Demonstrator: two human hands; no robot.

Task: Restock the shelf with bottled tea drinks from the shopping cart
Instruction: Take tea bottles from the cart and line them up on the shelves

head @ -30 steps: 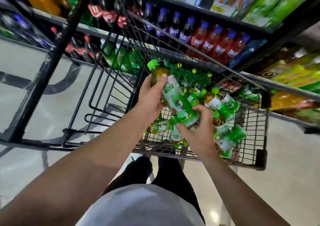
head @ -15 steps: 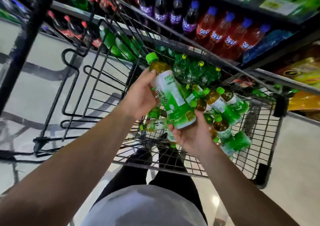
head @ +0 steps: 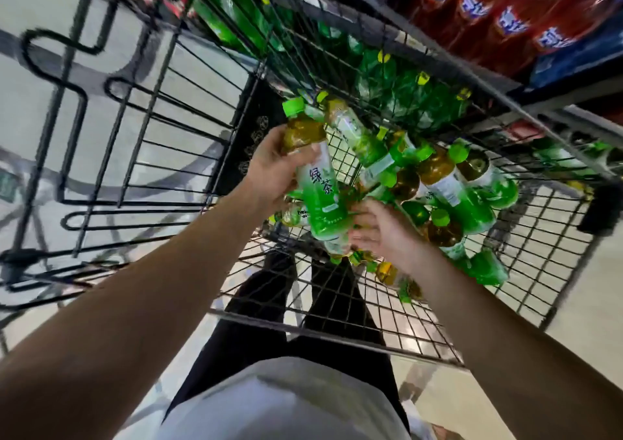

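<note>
Closest to me I see a white shirt [head: 269,402] and dark trousers [head: 266,308] below the camera, with both bare forearms reaching out over the near rim of the wire shopping cart [head: 340,333].

The left hand [head: 273,170] has its grip curled round the upper half of a tea bottle [head: 318,186], thumb laid across the amber shoulder just under the green cap. The bottle is lifted above the cart floor and tilted, cap pointing up and to the left, its green-and-white label facing me (two large characters are readable on it).

The right hand [head: 384,234] sits at the bottom end of that same bottle, fingers bent up against its base; I can't tell whether it truly grips the bottle or something below it, since the fingertips are blurred and partly hidden.

Just beyond the hands, more tea bottles [head: 441,183] lie heaped on the cart's mesh floor, mostly on their sides and touching one another, green caps pointing different ways. A few more lie under the right wrist.

To the left is the cart's folded child-seat flap [head: 135,129], over a pale floor [head: 30,18].

Farthest off, past the cart's far wall, the shelf [head: 553,99] carries dark green bottles [head: 404,92], and above them red drink bottles [head: 505,21] with blue-and-white labels.
</note>
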